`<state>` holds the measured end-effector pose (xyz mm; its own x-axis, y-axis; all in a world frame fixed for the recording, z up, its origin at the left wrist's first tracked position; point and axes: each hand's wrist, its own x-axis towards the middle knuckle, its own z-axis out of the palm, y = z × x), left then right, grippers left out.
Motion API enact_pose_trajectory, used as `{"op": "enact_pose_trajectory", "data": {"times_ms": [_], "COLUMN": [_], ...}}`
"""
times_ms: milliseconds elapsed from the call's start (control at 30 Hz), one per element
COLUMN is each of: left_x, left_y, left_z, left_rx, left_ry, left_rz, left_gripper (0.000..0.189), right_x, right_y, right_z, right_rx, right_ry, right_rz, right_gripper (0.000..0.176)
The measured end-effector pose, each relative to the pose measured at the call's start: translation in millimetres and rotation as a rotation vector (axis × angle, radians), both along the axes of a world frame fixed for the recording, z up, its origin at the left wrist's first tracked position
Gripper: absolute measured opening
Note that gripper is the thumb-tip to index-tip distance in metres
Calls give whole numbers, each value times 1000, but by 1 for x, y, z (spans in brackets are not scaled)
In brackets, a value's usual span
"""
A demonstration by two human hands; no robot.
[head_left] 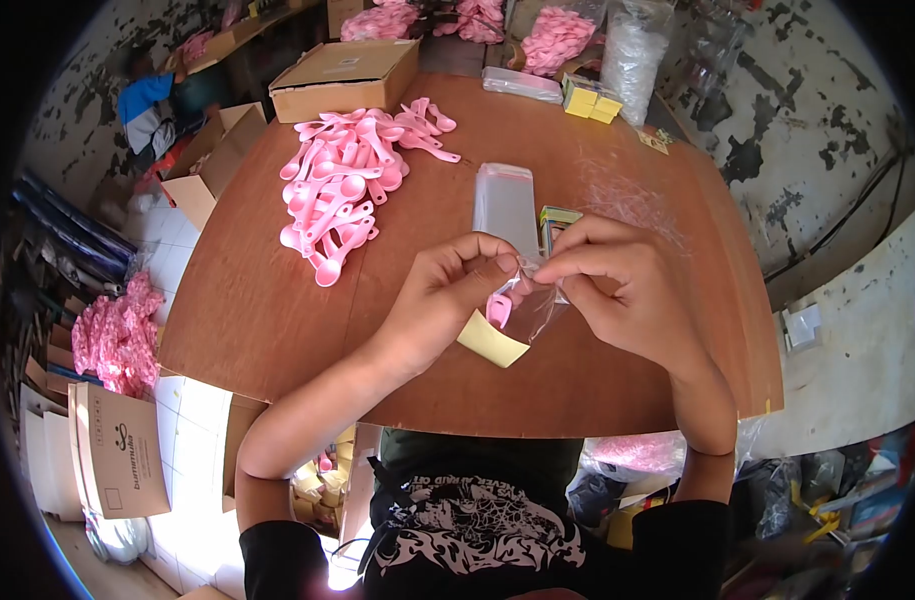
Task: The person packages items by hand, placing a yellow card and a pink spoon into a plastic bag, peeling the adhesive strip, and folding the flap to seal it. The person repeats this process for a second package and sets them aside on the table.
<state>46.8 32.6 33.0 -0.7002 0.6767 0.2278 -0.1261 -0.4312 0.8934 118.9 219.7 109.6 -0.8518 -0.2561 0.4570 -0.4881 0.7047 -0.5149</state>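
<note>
Over the brown table, my left hand (457,285) pinches a clear plastic bag (544,303) near its top, thumb and fingers pressed together. My right hand (602,275) pinches the same bag from the other side, and the fingertips of both hands almost meet. Inside the bag, a pink spoon (498,310) shows below my left fingers, beside a pale yellow card (494,340). Just behind my hands lie a stack of clear bags (506,205) and a small yellow-green box (557,224), partly hidden by my right hand.
A pile of pink spoons (342,180) covers the table's left part, with a cardboard box (345,78) behind it. Yellow card stacks (590,98) and a large clear bag (634,60) stand at the back right. Thin plastic strips (632,195) lie right. Another person (147,105) is far left.
</note>
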Motion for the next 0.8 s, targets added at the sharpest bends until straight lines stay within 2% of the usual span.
{"op": "enact_pose_trajectory", "data": {"times_ms": [233, 300, 400, 467, 600, 633, 667, 733, 800], "left_x": [3, 3, 3, 5, 6, 5, 4, 4, 6], "left_y": [4, 1, 4, 5, 3, 2, 0, -3, -5], "left_z": [2, 3, -1, 2, 6, 6, 5, 4, 6], "left_rx": [26, -93, -55, -61, -63, -63, -30, 3, 126], "left_ry": [4, 136, 133, 123, 107, 107, 52, -3, -180], "left_rz": [43, 67, 118, 129, 131, 131, 87, 42, -10], "left_gripper": [21, 21, 22, 21, 21, 21, 20, 19, 19], "right_x": [0, 0, -1, 0, 1, 0, -1, 2, 1], "right_y": [0, -1, -3, -3, -11, -11, -10, -16, -15], "right_z": [2, 1, -1, 1, 2, 2, 1, -3, -6], "right_rx": [-22, -10, -35, 42, 41, 128, 214, 167, 120], "right_ry": [1, 12, 56, 99, 171, 288, 404, 366, 328], "right_rz": [24, 20, 18, 0, -19, 0, 19, -24, -68], "right_gripper": [32, 33, 32, 24, 19, 17, 16, 17, 18]}}
